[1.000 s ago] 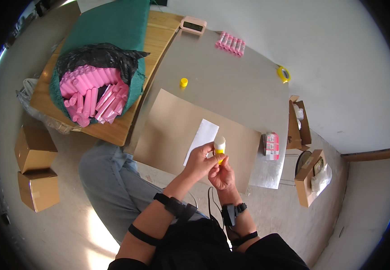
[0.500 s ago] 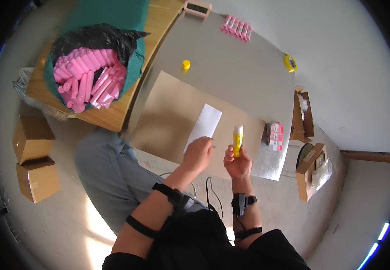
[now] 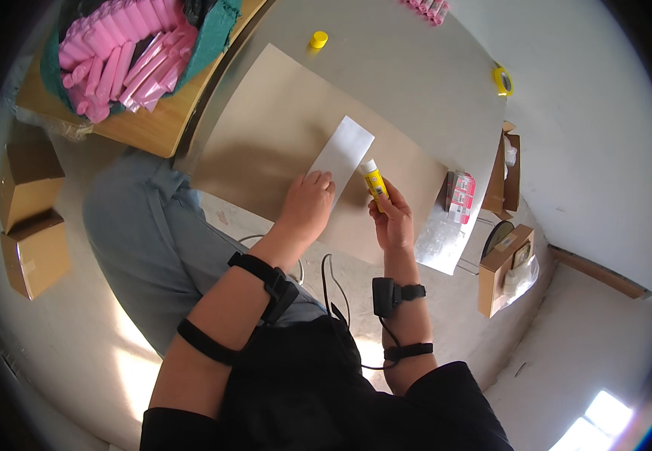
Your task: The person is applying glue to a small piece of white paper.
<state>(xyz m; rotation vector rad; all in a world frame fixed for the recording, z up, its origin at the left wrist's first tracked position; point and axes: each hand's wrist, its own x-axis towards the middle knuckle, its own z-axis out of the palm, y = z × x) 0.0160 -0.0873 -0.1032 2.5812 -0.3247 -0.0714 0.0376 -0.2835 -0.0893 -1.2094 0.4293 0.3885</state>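
Note:
My right hand [image 3: 394, 218] is closed round a yellow glue stick [image 3: 376, 184], uncapped, its white end tilted up and leftward beside a white paper strip [image 3: 350, 141]. On the lower part of that strip rests my left hand [image 3: 309, 201], fingers lying down on the paper and holding nothing up. The strip lies slantwise on a brown cardboard sheet [image 3: 266, 98]. A yellow cap [image 3: 318, 39] stands on the grey table [image 3: 394, 83], beyond the sheet.
Small pink-and-white boxes [image 3: 460, 197] sit at the table's right edge, with a yellow tape roll [image 3: 502, 81] farther back. Pink rolls [image 3: 425, 9] lie at the far edge. At left, a green bag [image 3: 224, 22] holds many pink rolls. Cartons [image 3: 34, 255] stand on the floor.
My left hand has come down onto the paper strip. My right hand has brought the glue stick closer to the strip and tipped it leftward. The view has shifted.

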